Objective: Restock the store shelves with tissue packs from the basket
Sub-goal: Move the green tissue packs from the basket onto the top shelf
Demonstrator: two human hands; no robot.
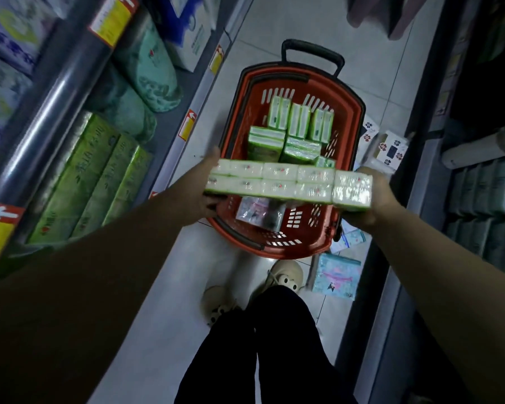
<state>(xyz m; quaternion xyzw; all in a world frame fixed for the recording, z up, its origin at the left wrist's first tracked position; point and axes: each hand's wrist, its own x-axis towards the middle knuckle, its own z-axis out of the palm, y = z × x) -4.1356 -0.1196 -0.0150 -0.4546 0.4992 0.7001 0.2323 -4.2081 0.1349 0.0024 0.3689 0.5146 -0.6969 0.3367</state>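
- Shoes (286,276), pale, below dark trouser legs: the person stands in the aisle, toes just short of the basket, so the stock is within easy reach.
- Left hand (208,186): grips the left end of the row of tissue packs (286,182), thumb on top and fingers curled beneath.
- Right hand (375,199): clasps the row's right end from the side and below.
- Row of tissue packs: held level between the two hands, directly above the basket. The end-to-end grip probably keeps the long wrapped row from sagging.
- Basket (359,135): red, standing on the floor between the shelves. More green packs (289,132) lie inside, so the restocking appears to be partway done.
- Loose packs (337,275): on the floor just right of the basket.
- Left shelf (50,112): carries larger green bundles (94,182). It is a likely destination, though the intended slot cannot be told.
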